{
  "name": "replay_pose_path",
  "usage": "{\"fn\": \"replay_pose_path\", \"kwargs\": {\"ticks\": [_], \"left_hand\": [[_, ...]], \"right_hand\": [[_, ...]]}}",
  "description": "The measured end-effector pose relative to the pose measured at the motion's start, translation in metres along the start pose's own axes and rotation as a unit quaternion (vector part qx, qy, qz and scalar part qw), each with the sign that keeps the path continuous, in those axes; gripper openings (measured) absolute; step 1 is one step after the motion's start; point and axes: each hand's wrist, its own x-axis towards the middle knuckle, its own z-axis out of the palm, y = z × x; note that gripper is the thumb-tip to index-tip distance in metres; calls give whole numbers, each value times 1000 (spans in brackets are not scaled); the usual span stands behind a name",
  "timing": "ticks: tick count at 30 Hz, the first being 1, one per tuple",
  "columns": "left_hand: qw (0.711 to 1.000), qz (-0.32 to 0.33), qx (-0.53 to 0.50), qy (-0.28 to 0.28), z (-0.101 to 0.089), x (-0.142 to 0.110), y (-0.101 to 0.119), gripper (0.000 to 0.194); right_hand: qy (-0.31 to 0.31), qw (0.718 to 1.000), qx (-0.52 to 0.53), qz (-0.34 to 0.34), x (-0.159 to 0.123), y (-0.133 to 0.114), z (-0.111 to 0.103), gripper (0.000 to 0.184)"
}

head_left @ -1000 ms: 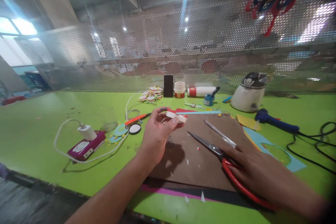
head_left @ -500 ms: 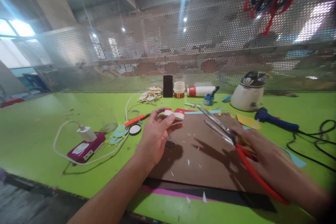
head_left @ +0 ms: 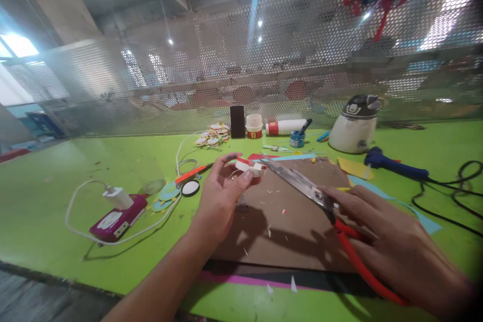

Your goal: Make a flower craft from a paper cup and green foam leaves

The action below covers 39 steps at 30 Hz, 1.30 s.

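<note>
Between the thumb and fingers of my left hand (head_left: pixel 222 188) is a small white paper piece with red parts (head_left: pixel 255 168), curved like a strip. My right hand (head_left: pixel 392 231) grips a pair of scissors (head_left: pixel 298 181) by its red handles. The scissor blades are closed together, and their tips point at the paper piece from its right, close to it. Below both hands lies a brown board (head_left: pixel 271 241) with small white and red paper scraps on it.
A purple power strip (head_left: pixel 118 219) with a white charger is at left. Behind stand a black phone (head_left: pixel 237 122), a paper cup (head_left: pixel 254 127), a blue jar (head_left: pixel 297 139) and a white-and-black pot-like object (head_left: pixel 353 126). A blue glue gun (head_left: pixel 396 165) with black cable lies at right.
The scissor blades have gone from apart to closed, and their tips have come nearer the paper piece. The piece has tilted in my left hand. The view has shifted slightly.
</note>
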Motion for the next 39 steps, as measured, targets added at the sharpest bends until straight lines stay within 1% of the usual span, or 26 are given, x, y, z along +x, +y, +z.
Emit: {"fn": "replay_pose_path", "kwargs": {"ticks": [3,5,6,8,10,12,14,17,19,21,23,24,25,26,28,32,34,36,39], "left_hand": [[1000,-12,3,-6,0,-1,1,38],[1000,-29,-1,-7,0,-1,1,38],[999,-36,-5,-9,0,-1,0,37],[999,-42,-16,-19,0,-1,-1,35],[999,-40,-23,-26,-1,-1,-2,35],[999,-38,-27,-28,-1,-1,-3,35],[999,-37,-28,-26,-1,-1,-4,35],[999,-32,-26,-32,-2,-1,-5,35],[999,-28,-17,-42,-3,-1,-7,37],[998,-17,-5,-55,-5,0,-10,40],[997,2,9,-77,-8,2,-13,42],[996,10,15,-92,-10,2,-15,42],[994,15,21,-109,-12,3,-17,42],[991,17,27,-128,-14,3,-18,42],[986,14,41,-160,-17,3,-21,42],[975,5,68,-211,-17,3,-26,42],[970,13,70,-234,-15,2,-28,42],[964,28,67,-256,-13,3,-29,42],[955,43,60,-288,-11,4,-31,43]], "right_hand": [[25,997,48,58,1,1,0,39],[20,994,66,87,2,5,1,38],[2,994,57,98,3,7,2,38],[-59,991,11,117,5,14,5,41],[-130,982,-43,129,7,21,9,44],[-184,971,-76,136,10,26,14,43],[-215,963,-87,135,11,30,17,42],[-243,957,-102,122,13,32,16,41],[-244,957,-120,104,14,32,13,38],[-221,965,-114,79,16,29,8,37],[-180,980,-55,72,18,26,4,39],[-162,983,-3,82,20,23,2,41],[-153,981,59,100,21,20,0,43],[-153,973,121,124,23,17,-2,45],[-164,943,235,170,25,9,-6,45],[-164,854,435,235,33,-9,-14,37],[-171,820,484,253,38,-18,-16,37],[-192,801,501,264,43,-25,-16,39],[-235,766,535,268,49,-32,-10,41]]}}
